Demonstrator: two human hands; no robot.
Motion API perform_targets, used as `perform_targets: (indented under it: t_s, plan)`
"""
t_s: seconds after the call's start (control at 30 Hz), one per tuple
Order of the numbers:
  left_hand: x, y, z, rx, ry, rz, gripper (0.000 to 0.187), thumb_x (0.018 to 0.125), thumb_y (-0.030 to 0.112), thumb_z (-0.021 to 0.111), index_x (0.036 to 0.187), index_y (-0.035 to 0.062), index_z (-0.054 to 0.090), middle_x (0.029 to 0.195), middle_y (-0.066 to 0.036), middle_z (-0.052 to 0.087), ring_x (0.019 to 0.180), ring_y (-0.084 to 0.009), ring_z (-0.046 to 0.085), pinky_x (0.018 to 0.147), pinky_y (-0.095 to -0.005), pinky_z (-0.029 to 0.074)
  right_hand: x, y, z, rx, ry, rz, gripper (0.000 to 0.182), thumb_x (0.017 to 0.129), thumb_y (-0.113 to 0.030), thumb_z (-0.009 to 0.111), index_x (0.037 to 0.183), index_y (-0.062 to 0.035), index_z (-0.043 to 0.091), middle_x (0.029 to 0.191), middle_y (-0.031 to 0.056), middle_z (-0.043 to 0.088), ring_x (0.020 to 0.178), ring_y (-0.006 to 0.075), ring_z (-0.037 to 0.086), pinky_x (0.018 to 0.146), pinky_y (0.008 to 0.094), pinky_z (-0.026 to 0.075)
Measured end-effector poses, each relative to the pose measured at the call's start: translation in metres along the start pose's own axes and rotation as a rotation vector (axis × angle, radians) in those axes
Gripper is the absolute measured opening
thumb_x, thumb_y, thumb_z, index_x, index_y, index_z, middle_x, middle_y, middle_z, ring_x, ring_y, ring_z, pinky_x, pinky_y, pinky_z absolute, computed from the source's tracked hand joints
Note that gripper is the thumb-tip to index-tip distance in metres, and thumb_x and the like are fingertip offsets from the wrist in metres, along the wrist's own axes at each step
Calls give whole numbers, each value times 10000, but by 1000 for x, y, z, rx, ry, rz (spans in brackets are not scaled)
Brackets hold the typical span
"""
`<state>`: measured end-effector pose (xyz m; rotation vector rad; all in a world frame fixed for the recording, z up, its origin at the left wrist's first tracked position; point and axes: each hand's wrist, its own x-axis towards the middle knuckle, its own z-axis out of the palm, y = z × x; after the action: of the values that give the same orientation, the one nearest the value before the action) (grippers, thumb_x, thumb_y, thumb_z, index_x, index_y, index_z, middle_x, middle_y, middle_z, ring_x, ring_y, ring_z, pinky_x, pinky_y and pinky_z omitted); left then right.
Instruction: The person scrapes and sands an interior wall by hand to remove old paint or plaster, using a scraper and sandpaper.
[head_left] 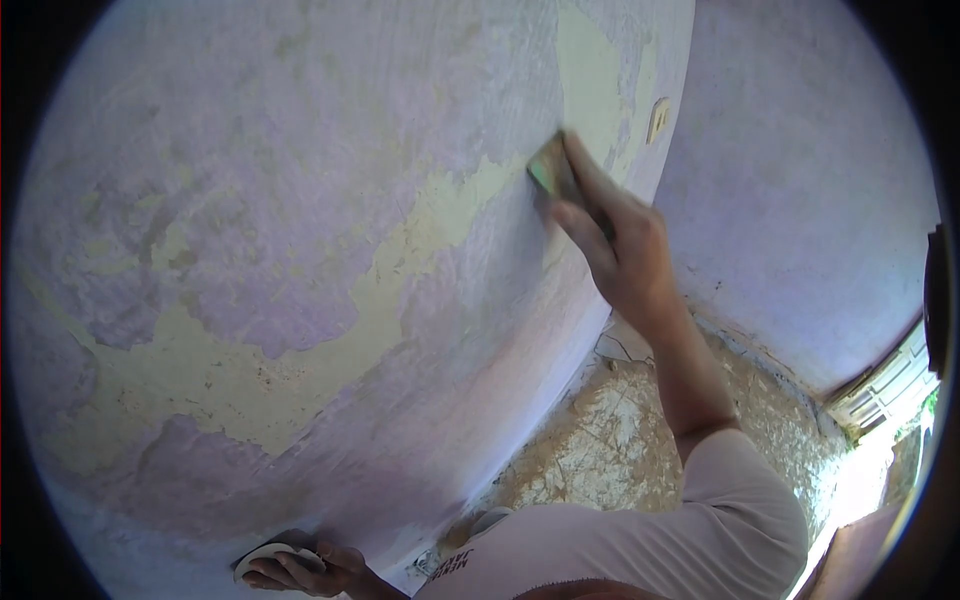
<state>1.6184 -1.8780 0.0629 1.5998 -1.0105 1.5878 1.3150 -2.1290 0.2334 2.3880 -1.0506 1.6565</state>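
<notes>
My right hand [625, 240] is closed round a small flat scraper-like tool [553, 172], slightly blurred, with a greenish patch on its face. The tool is held against the wall [290, 230], which has worn lilac paint and large bare cream patches. Low at the left, my left hand [330, 572] grips a flat, rounded whitish piece [262, 562] with a dark shadow behind it on the wall. Its exact kind cannot be made out.
A pale switch or socket plate [658, 120] sits near the room corner. Another lilac wall [800, 180] stands at the right. White flakes and dust cover the brown floor [600, 440]. Bright light enters by a light-coloured panelled door or shutter [885, 385] at the far right.
</notes>
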Motion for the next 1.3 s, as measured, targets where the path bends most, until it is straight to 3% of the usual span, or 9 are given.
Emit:
perform_targets:
  t_s: [0.1, 0.23, 0.4, 0.57, 0.73, 0.83, 1.07, 1.3]
  plan:
    - [1, -1, 0, -7, 11, 23, 477, 953, 374, 404, 1331, 86, 429, 1401, -191, 388, 1338, -416, 264, 1073, -583, 174, 25, -9, -4, 13, 56, -36, 571, 890, -357, 575, 1352, -56, 425, 826, 149, 658, 697, 258, 651, 626, 360, 499]
    - [0, -2, 1, -8, 18, 27, 471, 952, 365, 404, 1334, 89, 429, 1403, -188, 385, 1338, -414, 264, 1074, -581, 176, -17, 1, -1, 5, -56, 71, 572, 889, -364, 572, 1351, -58, 428, 887, 172, 664, 756, 276, 664, 658, 360, 511]
    - [1, -1, 0, -15, 18, 5, 478, 952, 374, 400, 1339, 95, 428, 1406, -184, 382, 1340, -407, 266, 1077, -578, 176, -16, 17, 12, 8, 34, 45, 575, 898, -377, 555, 1355, -55, 422, 971, 195, 661, 797, 276, 666, 704, 367, 512]
    - [-4, -3, 0, 2, 9, 1, 474, 954, 370, 388, 1338, 96, 429, 1407, -188, 380, 1340, -414, 260, 1079, -578, 169, 32, -12, -9, -16, 79, 63, 584, 897, -396, 546, 1349, -45, 429, 906, 201, 663, 792, 273, 665, 704, 352, 512]
    - [-3, -4, 0, -6, 6, -6, 482, 954, 381, 393, 1343, 97, 417, 1409, -188, 376, 1341, -416, 254, 1078, -582, 166, -14, 5, 4, -63, 3, 24, 593, 882, -374, 580, 1349, -41, 428, 797, 179, 647, 694, 246, 638, 641, 354, 491]
    - [0, -3, -2, -2, 1, 17, 486, 957, 388, 390, 1346, 97, 407, 1415, -186, 368, 1340, -420, 254, 1075, -583, 168, 5, -11, -6, -47, -39, 148, 591, 881, -371, 582, 1360, -65, 421, 799, 179, 645, 676, 238, 631, 617, 351, 486]
    - [1, -3, -1, 15, -5, 20, 476, 962, 384, 388, 1339, 95, 412, 1422, -182, 358, 1339, -423, 254, 1070, -580, 181, -27, 6, 1, -48, -55, 78, 581, 893, -386, 556, 1361, -72, 418, 751, 161, 636, 631, 236, 626, 586, 343, 501]
    - [3, 2, -1, -2, 0, 21, 474, 960, 379, 394, 1340, 97, 416, 1426, -172, 357, 1340, -420, 254, 1069, -579, 184, 29, -20, -9, -19, 60, 0, 588, 893, -403, 548, 1341, -40, 436, 707, 156, 627, 561, 225, 591, 546, 333, 493]
